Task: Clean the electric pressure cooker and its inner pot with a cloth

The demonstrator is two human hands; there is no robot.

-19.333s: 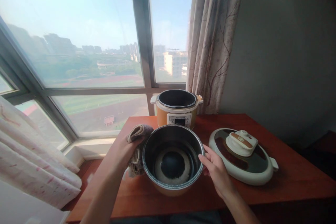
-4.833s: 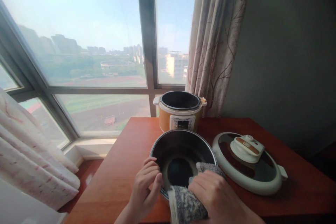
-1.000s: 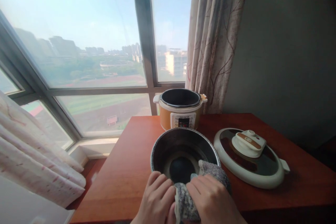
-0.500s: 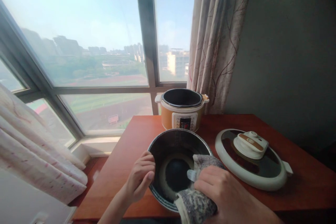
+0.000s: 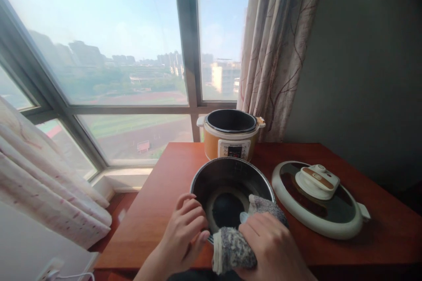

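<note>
A dark inner pot (image 5: 227, 180) stands on the table close to me, its open mouth facing up and toward me. My left hand (image 5: 186, 228) is at the pot's left rim with its fingers curled over the edge. In my right hand (image 5: 268, 239) is a bunched grey-and-white cloth (image 5: 234, 248), held at the pot's near right rim. Part of the cloth hangs toward me, and another part lies over the right rim. A small clear piece (image 5: 243, 217) sticks out by my right fingers; what it belongs to is hidden.
Behind the pot stands an orange and white electric cooker (image 5: 211, 142) with its top uncovered. Its round lid (image 5: 343, 224) lies to the right on the reddish wooden table (image 5: 145, 215). Windows and a curtain (image 5: 273, 52) rise behind. A socket with a plug (image 5: 51, 270) is low at left.
My right hand and the cloth have shifted left along the near rim. My left hand has moved slightly right and lower. The whole view has swung a little.
</note>
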